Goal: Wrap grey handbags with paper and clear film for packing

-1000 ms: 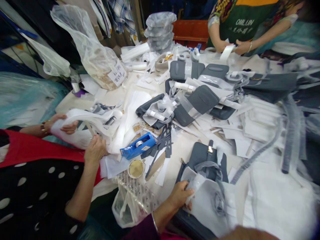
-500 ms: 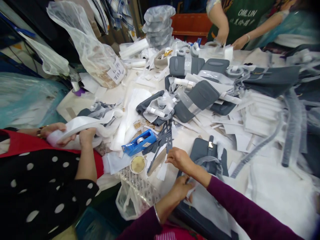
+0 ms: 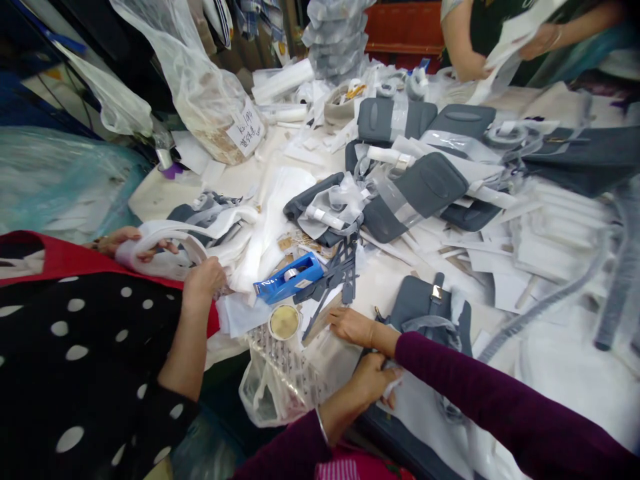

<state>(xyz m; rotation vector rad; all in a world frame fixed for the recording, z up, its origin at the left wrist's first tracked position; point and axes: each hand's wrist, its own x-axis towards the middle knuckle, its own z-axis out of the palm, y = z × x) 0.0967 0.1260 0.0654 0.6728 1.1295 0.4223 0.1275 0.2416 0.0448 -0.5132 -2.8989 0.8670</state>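
My left hand (image 3: pixel 371 381) is closed on a crumpled piece of white wrapping (image 3: pixel 395 379) at the edge of a dark grey bag (image 3: pixel 395 427) in front of me. Beyond it my right hand (image 3: pixel 353 325) reaches left across the table, its fingers pressed together at the end of a brownish strip (image 3: pixel 320 320). What they pinch, if anything, is too small to make out. Several dark grey straps (image 3: pixel 336 273) lie just past these fingers. To the right of my hands rests a grey flap bag (image 3: pixel 413 300) with a gold-coloured clasp (image 3: pixel 437 292).
A blue tape dispenser (image 3: pixel 290 279) and a round tub of yellowish paste (image 3: pixel 284 322) are left of my right hand. Wrapped grey bags (image 3: pixel 415 193) pile up beyond. At left, a co-worker's hands (image 3: pixel 205 277) hold a white loop; another person (image 3: pixel 475 47) works across the table.
My right hand has moved down and left, from above the straps to the brownish strip. My left hand stays at the bag. The person across has raised a white sheet.
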